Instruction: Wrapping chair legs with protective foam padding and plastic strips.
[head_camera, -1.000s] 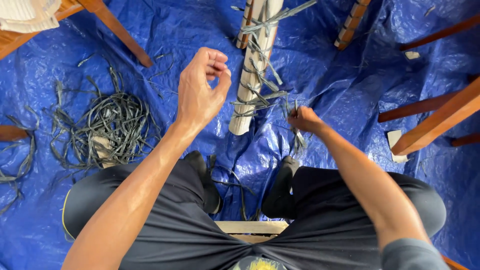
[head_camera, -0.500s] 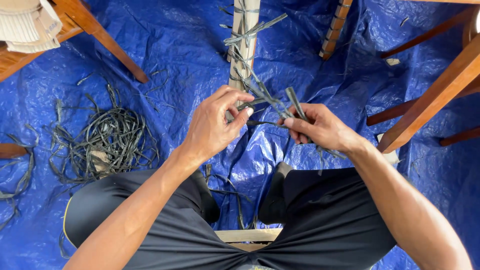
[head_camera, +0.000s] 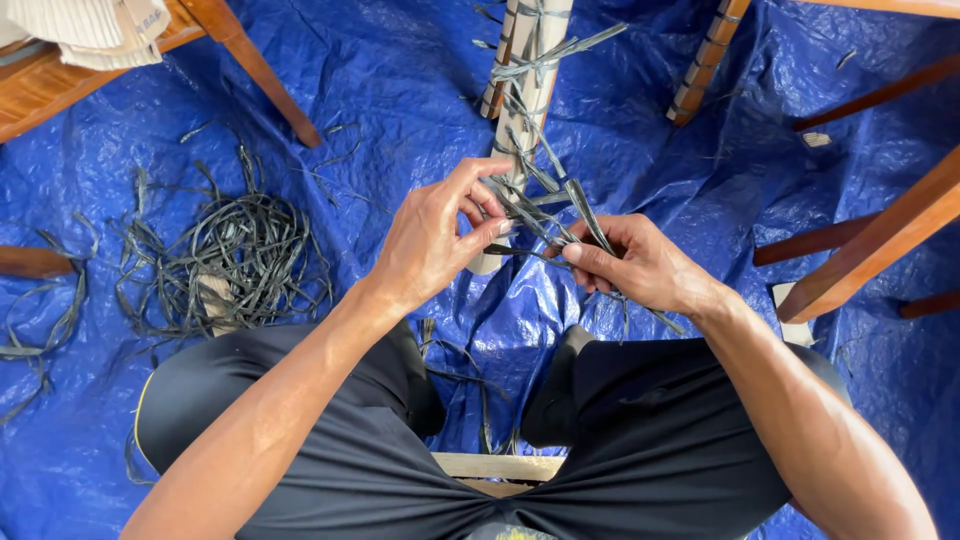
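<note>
A pale wooden post (head_camera: 532, 75) lies on the blue tarp, wrapped with flat dark grey strips (head_camera: 533, 185) that stick out loosely. My left hand (head_camera: 432, 240) pinches the ends of those strips just left of the post's near end. Facing it, my right hand (head_camera: 640, 262) grips more of the same strips, which run under its fingers and trail down to the right. Both hands nearly touch over the post's near end, which they hide. My legs in black trousers fill the lower frame.
A tangled heap of dark strips (head_camera: 225, 255) lies on the blue tarp (head_camera: 400, 90) at left. Brown wooden furniture legs (head_camera: 255, 65) stand at upper left, and more rails (head_camera: 880, 235) at right. A second post (head_camera: 708, 55) lies at the top. A wooden slat (head_camera: 498, 466) sits between my legs.
One second ago my left hand was raised and apart while the right held strips low. Both hands have come together at the post's near end and now hold the strips.
</note>
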